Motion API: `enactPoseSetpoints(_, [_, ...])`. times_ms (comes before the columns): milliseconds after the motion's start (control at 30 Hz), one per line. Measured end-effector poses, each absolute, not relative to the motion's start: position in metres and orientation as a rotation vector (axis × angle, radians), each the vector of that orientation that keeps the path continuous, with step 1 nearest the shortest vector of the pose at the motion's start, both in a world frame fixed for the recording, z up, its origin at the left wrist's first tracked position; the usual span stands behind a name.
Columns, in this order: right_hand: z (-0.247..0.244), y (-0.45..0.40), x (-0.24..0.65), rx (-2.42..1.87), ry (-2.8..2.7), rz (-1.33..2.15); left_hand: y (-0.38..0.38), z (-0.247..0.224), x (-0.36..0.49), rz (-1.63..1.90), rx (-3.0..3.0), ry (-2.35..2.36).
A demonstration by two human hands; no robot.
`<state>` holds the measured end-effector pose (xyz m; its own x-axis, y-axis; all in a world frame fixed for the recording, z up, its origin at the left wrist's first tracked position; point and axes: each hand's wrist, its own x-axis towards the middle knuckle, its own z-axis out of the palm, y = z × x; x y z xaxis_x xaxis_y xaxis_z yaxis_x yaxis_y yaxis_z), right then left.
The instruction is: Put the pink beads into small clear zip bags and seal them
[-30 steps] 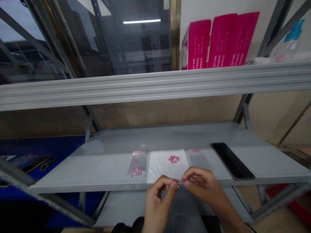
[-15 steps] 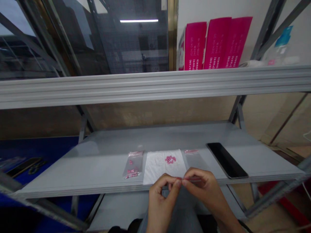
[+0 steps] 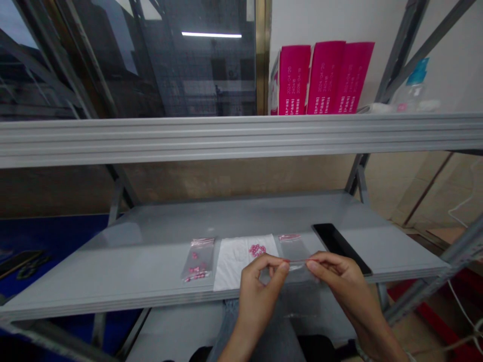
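The light is dim, cool and flat. A white light tube (image 3: 211, 35) glares in the dark window (image 3: 192, 73); a pale sheen marks the tabletop (image 3: 151, 266), and faint highlights catch the clear plastic bag (image 3: 302, 294). Fine detail looks soft, with wide-angle stretching toward the edges.

Magenta boxes (image 3: 294, 80) stand side by side at the upper right, and I spot a blue-topped bottle (image 3: 414, 91) farther along. A dark window (image 3: 204, 75) fills the upper left, a bright strip of light (image 3: 211, 35) across it. A black flat device (image 3: 337, 244) lies right of centre, below the boxes.
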<state>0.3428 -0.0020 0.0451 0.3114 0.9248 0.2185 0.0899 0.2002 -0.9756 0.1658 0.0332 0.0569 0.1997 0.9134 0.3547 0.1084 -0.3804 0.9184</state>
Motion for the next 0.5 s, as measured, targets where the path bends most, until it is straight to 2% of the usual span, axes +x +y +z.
enactPoseSetpoints(133, [0.045,0.027,0.361,-1.322,-1.149,0.578,0.067,0.054,0.19,1.24,1.727,1.023])
enactPoseSetpoints(500, [0.015,0.085,0.377,-1.493,-1.283,0.318,0.125,0.042,0.212,0.971,2.039,1.209])
